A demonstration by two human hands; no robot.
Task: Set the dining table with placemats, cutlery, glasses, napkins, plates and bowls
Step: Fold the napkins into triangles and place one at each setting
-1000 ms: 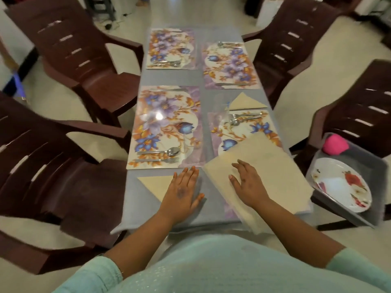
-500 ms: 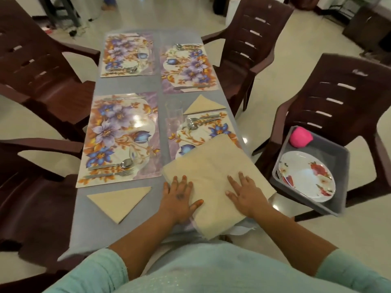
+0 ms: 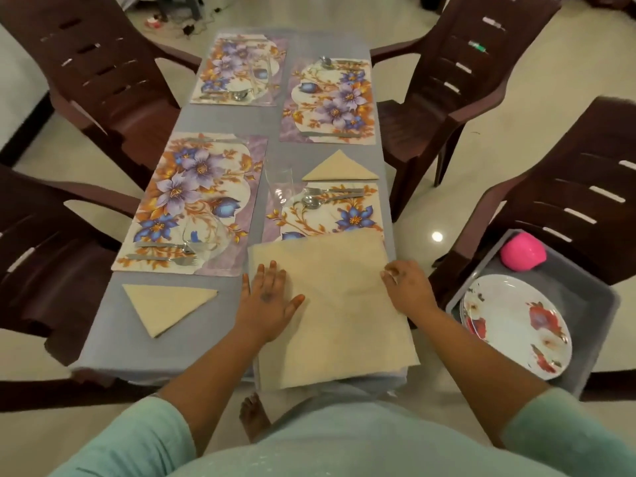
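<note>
Grey cloth covers the counter (image 3: 220, 125) in front of you, with dark brown plastic chairs (image 3: 103, 77) drawn up on both long sides. Four floral placemats (image 3: 196, 201) lie on it in two rows. At your right, a grey tray (image 3: 585, 304) sits on a chair seat, holding a stack of flowered plates (image 3: 516, 325) and a pink bowl (image 3: 523, 251) turned upside down.

An unfolded beige napkin (image 3: 337, 304) lies at the near right of the counter, overlapping the near edge of the right placemat and hanging a little over the counter's end. Your left hand (image 3: 268, 304) rests flat on its left part, fingers straight and spread. Your right hand (image 3: 407, 287) is at its right edge, fingers curled, the grip pinching the cloth there.

Two folded triangular napkins are already down: one (image 3: 165, 304) near the left corner, one (image 3: 339, 168) between the two right placemats. Clear glasses (image 3: 278, 184) stand among the mats. A fork and spoon (image 3: 327, 196) lie on the near right placemat, and cutlery (image 3: 161, 251) also lies on the near left one.
</note>
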